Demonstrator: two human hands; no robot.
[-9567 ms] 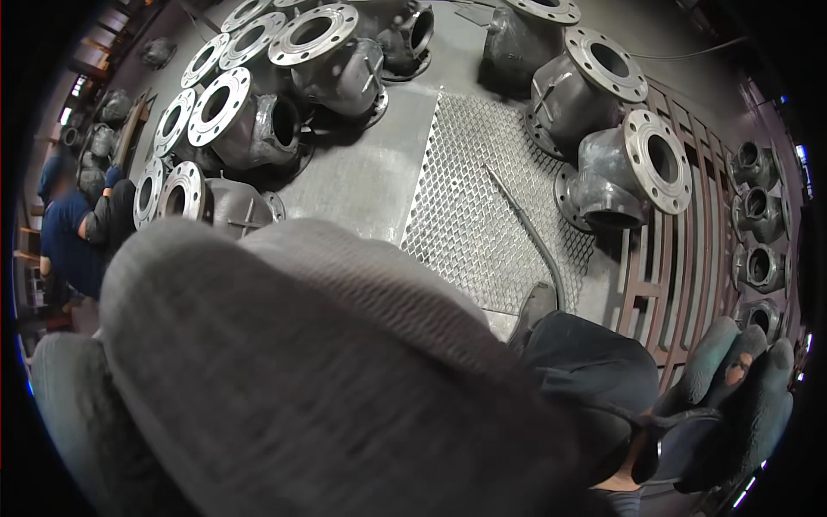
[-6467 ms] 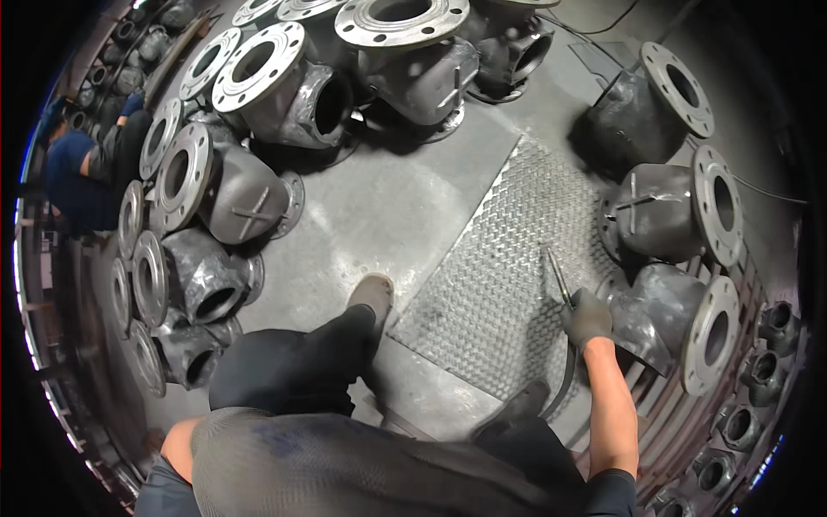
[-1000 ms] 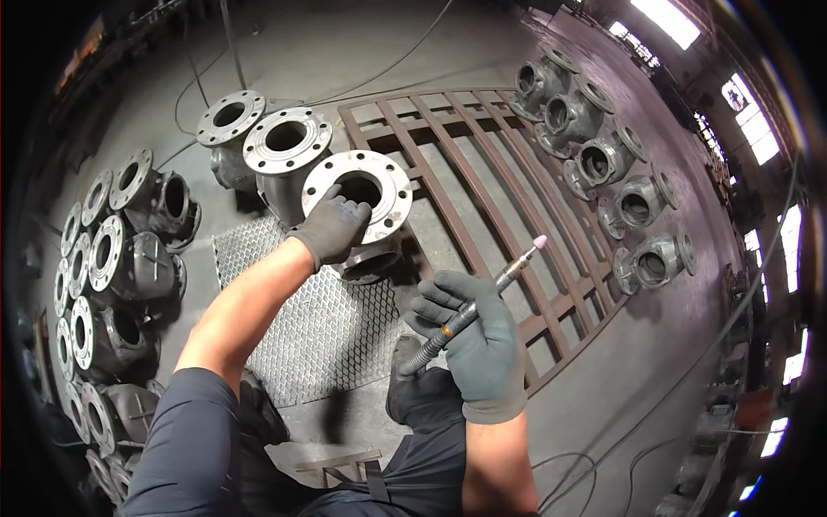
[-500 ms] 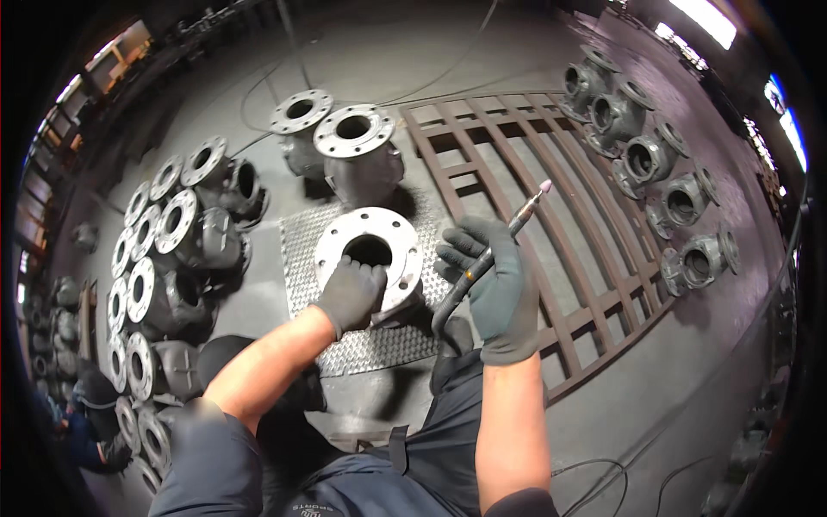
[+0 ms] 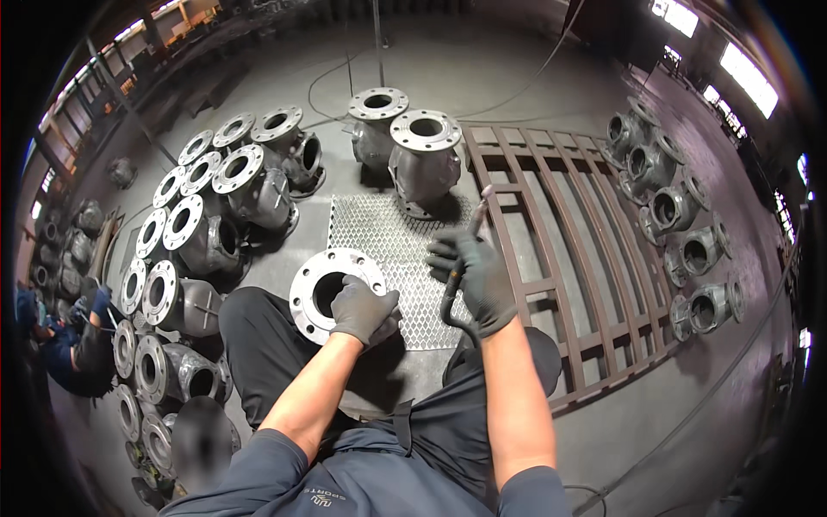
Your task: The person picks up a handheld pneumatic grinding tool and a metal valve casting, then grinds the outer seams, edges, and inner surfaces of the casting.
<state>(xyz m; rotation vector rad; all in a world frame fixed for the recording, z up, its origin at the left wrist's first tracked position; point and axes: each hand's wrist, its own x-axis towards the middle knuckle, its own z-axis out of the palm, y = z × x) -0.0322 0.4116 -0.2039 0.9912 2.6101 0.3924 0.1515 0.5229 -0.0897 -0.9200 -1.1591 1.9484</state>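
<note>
From where I stand, looking the way the head camera does, the left hand (image 5: 363,310) is closed over the right-hand edge of a flanged valve body (image 5: 303,297), which sits between the person's knees, near the left side of a diamond-patterned metal plate (image 5: 370,226). The right hand (image 5: 487,289), fingers partly spread, loosely holds a pencil grinder (image 5: 476,221), its pinkish tip pointing up and away; a dark hose (image 5: 448,308) bends below it.

A strip of grey floor (image 5: 297,250) runs between the plate and the crowded valve bodies (image 5: 239,168) on the left. A slatted brown frame (image 5: 543,284) lies just right of the right hand.

The held flange is a pale metal ring with bolt holes around a dark round bore; both gloves look grey and matte.
</note>
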